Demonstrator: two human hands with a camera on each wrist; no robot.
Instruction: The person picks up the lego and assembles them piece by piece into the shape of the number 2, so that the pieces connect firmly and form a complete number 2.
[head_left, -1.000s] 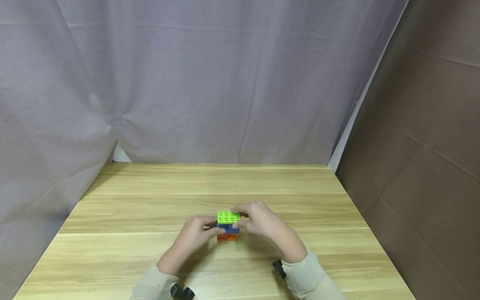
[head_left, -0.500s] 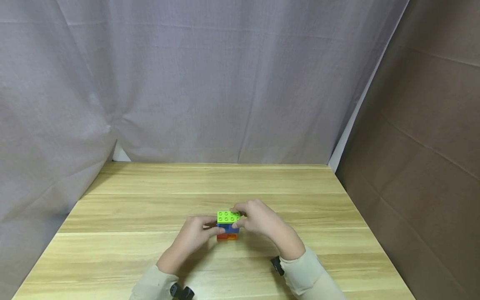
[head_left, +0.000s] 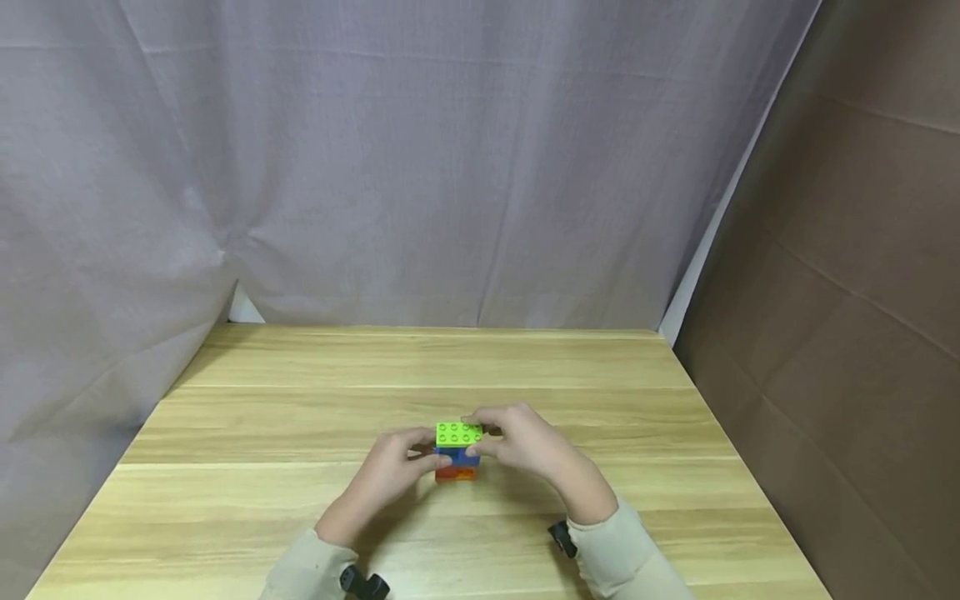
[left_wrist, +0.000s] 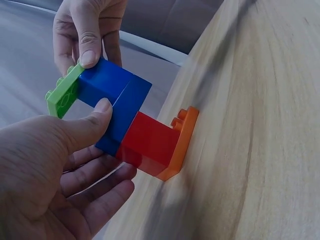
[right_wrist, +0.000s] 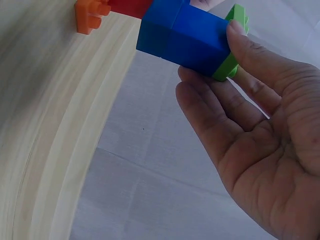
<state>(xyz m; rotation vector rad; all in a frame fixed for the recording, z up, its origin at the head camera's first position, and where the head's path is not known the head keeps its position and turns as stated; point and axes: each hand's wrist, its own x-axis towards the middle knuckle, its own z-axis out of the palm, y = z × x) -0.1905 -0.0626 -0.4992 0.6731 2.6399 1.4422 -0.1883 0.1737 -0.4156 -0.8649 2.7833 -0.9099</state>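
Observation:
A stack of toy building bricks stands on the table between my two hands. A thin orange brick (left_wrist: 184,142) forms its base, with a red brick (left_wrist: 152,142) on one end. Above the red sit two blue bricks (left_wrist: 132,102), the upper one offset to the right. A light green studded brick (head_left: 453,434) tops the stack. My left hand (head_left: 392,467) holds the lower blue brick, thumb on its near face and fingers behind. My right hand (head_left: 521,437) pinches the right end of the upper blue brick, where it meets the green one.
The wooden table (head_left: 300,367) reaches back to a grey curtain (head_left: 412,167). A brown cloth wall (head_left: 840,275) flanks the right side. Black wrist cameras (head_left: 365,584) are worn at both sleeves.

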